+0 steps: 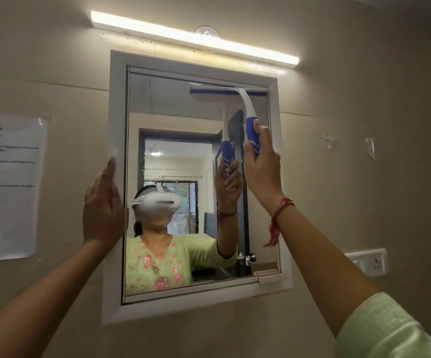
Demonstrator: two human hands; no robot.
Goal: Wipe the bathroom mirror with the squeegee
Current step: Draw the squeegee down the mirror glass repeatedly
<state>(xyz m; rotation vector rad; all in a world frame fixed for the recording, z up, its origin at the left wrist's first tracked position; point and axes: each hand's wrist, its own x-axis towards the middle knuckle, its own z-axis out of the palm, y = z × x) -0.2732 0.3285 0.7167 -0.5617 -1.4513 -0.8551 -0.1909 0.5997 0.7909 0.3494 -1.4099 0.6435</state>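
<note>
The right hand wraps around the blue-and-white handle of the squeegee, whose blade lies flat across the glass at the top right corner of the mirror, just under the upper edge of the white frame. The left hand rests flat, fingers up, against the frame's left side. A red thread bracelet circles the right wrist, and a pale green sleeve shows at the near right. Above the mirror a lit tube light runs along the beige wall. A printed paper notice is taped to the left, and a white switch socket sits to the right.
</note>
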